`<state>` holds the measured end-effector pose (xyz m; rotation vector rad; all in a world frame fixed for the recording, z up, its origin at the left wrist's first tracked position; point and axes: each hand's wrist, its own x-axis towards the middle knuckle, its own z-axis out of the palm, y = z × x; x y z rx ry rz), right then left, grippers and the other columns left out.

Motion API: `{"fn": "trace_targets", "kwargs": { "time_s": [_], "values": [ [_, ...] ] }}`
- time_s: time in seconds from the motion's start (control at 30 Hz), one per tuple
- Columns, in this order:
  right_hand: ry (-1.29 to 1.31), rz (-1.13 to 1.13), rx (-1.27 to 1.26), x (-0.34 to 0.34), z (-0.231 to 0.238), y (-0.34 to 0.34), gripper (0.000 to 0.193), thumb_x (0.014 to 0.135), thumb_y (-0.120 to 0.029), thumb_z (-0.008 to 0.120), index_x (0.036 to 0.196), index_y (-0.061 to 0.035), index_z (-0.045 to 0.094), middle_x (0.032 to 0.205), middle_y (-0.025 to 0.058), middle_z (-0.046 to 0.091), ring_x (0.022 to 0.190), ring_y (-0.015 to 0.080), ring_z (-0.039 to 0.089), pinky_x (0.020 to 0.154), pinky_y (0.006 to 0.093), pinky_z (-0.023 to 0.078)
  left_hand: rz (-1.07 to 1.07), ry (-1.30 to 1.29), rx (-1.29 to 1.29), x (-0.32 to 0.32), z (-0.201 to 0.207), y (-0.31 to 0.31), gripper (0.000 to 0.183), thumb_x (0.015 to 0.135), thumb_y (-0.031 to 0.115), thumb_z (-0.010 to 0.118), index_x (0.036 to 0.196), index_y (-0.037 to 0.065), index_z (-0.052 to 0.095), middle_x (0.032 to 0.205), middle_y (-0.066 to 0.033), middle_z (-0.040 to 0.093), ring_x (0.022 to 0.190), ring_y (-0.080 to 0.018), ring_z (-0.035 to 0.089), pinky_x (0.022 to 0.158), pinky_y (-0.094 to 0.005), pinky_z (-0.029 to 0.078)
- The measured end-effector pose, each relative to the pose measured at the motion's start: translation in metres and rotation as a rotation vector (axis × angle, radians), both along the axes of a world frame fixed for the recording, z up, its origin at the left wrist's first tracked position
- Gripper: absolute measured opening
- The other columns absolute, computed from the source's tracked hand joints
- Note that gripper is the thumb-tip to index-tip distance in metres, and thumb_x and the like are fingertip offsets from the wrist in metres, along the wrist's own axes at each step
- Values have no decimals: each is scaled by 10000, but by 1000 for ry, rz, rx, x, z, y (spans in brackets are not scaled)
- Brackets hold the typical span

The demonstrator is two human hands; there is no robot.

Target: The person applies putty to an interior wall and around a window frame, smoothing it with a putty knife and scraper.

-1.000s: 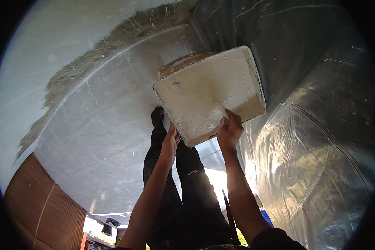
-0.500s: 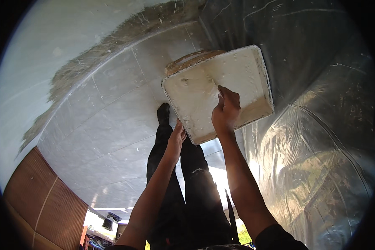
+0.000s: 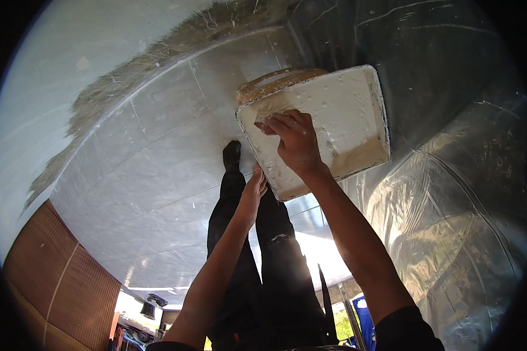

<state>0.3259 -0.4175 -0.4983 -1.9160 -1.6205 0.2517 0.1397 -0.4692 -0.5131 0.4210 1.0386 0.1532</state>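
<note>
A rectangular tray [image 3: 357, 153] with off-white walls and a dark-edged rim holds thick, creamy white paste [image 3: 339, 96] with a lumpy surface. My left hand [image 3: 253, 192] is against the tray's near left side, fingers along its outer wall and partly hidden there. Over the far left part of the paste is my right hand [image 3: 295, 137], its fingers curled closed and pointing left. What they pinch is hidden. Behind the tray's far edge shows a round tan rim [image 3: 275, 82], perhaps of a bucket, mostly covered by the tray.
Grey sheeting or tiles with pale seams [image 3: 146, 169] cover the floor, my dark-socked foot [image 3: 232, 155] on it. Shiny plastic sheeting [image 3: 451, 234] hangs at the right. A pale wall with a rough grey band [image 3: 117, 88] curves along the left. Brown ribbed panels [image 3: 70, 275] stand lower left.
My right hand has swept left across the tray to the paste's far left part, its wrist turning over. The thin pale thing at its fingertips no longer shows. My left hand stays at the tray's side.
</note>
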Motion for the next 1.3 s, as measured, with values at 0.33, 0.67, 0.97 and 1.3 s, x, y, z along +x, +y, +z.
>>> {"fn": "trace_targets", "kwargs": {
  "time_s": [0.33, 0.67, 0.97, 1.3],
  "values": [
    [138, 249, -179, 3, -4, -53, 486, 614, 118, 615, 1063, -56, 680, 1077, 73, 672, 1034, 276, 600, 910, 408, 452, -57, -15, -11, 1, 8, 6, 768, 1020, 576, 256, 1585, 122, 6, 1643, -137, 97, 1514, -291, 115, 1204, -462, 102],
    [68, 83, -248, 10, -6, -97, 434, 646, 107, 611, 1051, -38, 671, 1024, 78, 690, 1010, 281, 612, 860, 413, 455, -122, 55, 21, 5, -1, 3, 786, 1012, 623, 203, 1584, 132, -19, 1643, -138, 100, 1504, -301, 169, 1198, -469, 129],
    [39, 295, -124, 1, -21, -68, 397, 684, 57, 646, 1064, -57, 657, 1097, 88, 666, 1066, 266, 597, 926, 419, 450, -90, 24, 25, 8, 3, 6, 828, 991, 676, 128, 1582, 111, 2, 1631, -157, 144, 1497, -326, 170, 1197, -482, 127],
    [23, 292, -97, 12, -14, -26, 475, 640, 92, 630, 1086, -69, 666, 1127, 68, 665, 1104, 261, 573, 958, 421, 429, -68, 38, 64, 16, 6, 3, 862, 969, 710, 90, 1583, 110, 13, 1628, -158, 154, 1493, -324, 187, 1197, -478, 123]
  ]
}}
